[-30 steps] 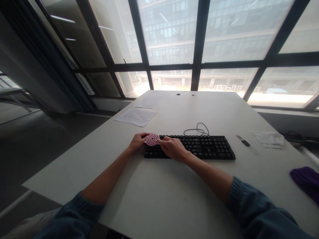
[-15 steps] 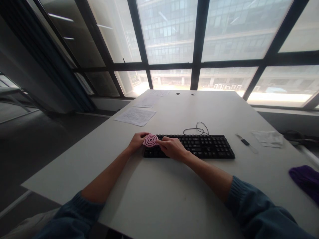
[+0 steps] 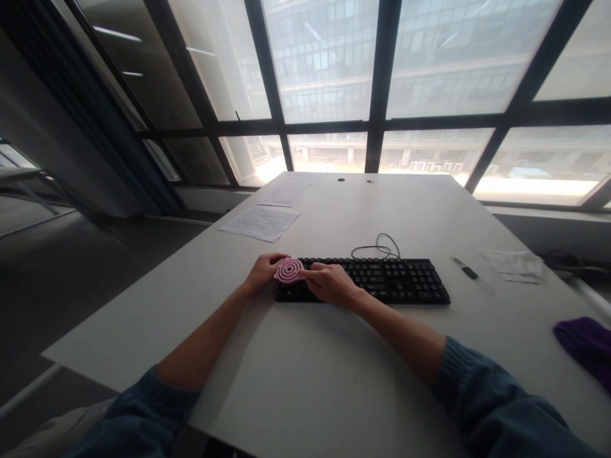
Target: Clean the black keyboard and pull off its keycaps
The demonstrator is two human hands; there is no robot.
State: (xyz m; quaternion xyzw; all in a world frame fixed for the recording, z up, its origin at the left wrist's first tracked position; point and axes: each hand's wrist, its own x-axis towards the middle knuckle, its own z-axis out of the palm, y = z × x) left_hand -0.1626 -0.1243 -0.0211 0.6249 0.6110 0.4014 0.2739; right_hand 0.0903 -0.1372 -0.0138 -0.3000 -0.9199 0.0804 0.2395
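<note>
A pink round disc with raised rings in a spiral pattern (image 3: pixel 289 270) is held over the left end of a black keyboard (image 3: pixel 396 280). My left hand (image 3: pixel 261 272) grips the disc's left edge, fingers behind it and partly hidden. My right hand (image 3: pixel 331 283) lies over the keys, its fingers curled and closed, with the index fingertip and thumb side at the disc's right edge. The disc faces me and covers some of the keys.
A thin black cable (image 3: pixel 377 247) loops behind the keyboard. Printed papers (image 3: pixel 260 221) lie at the back left of the white table (image 3: pixel 305 369). To the right are a small brush-like tool (image 3: pixel 470 272), a crumpled white wipe (image 3: pixel 514 266) and a purple cloth (image 3: pixel 585 346).
The pink disc has shifted very slightly to the right and down. Both hands otherwise stay in almost the same place.
</note>
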